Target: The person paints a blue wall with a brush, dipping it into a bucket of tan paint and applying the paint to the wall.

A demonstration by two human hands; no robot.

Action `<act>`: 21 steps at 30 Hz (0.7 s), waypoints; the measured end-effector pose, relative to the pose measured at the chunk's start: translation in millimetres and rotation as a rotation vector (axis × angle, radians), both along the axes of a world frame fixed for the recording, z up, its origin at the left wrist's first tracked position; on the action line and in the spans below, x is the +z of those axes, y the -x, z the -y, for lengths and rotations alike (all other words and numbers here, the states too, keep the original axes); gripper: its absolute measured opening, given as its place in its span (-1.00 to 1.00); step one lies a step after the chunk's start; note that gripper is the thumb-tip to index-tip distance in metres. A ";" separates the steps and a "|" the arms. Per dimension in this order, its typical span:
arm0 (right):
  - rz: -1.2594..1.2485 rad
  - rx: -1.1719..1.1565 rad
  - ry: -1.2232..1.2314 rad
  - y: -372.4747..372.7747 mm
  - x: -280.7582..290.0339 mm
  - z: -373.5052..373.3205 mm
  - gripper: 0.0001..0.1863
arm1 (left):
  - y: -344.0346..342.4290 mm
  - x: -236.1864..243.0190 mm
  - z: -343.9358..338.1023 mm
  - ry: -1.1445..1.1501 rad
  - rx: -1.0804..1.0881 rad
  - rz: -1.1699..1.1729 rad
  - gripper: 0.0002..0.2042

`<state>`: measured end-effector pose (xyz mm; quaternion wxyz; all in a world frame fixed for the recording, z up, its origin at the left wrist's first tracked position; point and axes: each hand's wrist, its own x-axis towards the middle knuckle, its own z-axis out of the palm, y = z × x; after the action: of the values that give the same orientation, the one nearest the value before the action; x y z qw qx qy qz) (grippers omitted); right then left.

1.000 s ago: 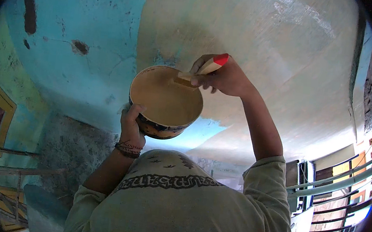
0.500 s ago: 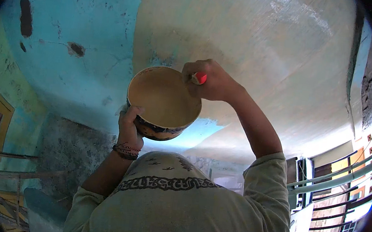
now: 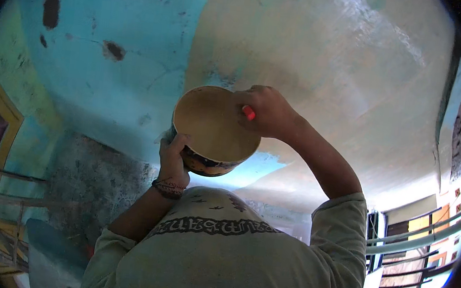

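A round bucket (image 3: 211,168), dark and smeared outside and beige within, is held in front of my chest, its mouth tilted into view. My left hand (image 3: 174,152) grips its left side, thumb over the rim. Against the bucket's right rim, my right hand (image 3: 264,111) is closed around a tool with a red-ended handle (image 3: 248,112). The tool's working end is hidden by that hand, so its kind does not show. Beyond them stands a wall, coated beige (image 3: 314,85) on the right and blue (image 3: 137,13) on the left.
Dark chipped patches (image 3: 114,50) mark the blue part. A yellow-framed window (image 3: 13,123) is at the far left, above wooden poles (image 3: 20,200). At lower right is a railing with curved bars (image 3: 410,236). Bare grey wall (image 3: 94,181) shows low on the left.
Bucket and both hands sit slightly further right in the picture, and the wall has shifted right as well. My right hand has turned a little, tilting the red handle end downward.
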<state>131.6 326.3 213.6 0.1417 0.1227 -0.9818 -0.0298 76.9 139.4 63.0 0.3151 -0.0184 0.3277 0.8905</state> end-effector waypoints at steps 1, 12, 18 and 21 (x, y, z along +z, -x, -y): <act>0.007 0.009 0.034 -1.1 2.8 2.7 -0.84 | 0.6 0.6 1.9 0.000 0.018 0.003 -0.44; -0.155 0.034 0.577 -24.5 2.1 -9.7 -0.79 | -5.8 -2.1 -3.9 -0.041 0.115 0.011 -0.49; -0.278 -0.121 1.810 -48.8 -19.5 -28.2 -0.84 | -11.4 4.5 4.0 -0.052 0.165 -0.084 -0.64; -0.429 -0.143 2.407 -53.0 -74.1 -46.8 -0.83 | -5.5 5.9 19.1 -0.038 0.144 -0.131 -0.62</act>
<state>184.6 373.0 139.5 0.3217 -0.1481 -0.3440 0.8696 82.4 120.3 68.9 0.2286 0.0226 0.3286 0.9161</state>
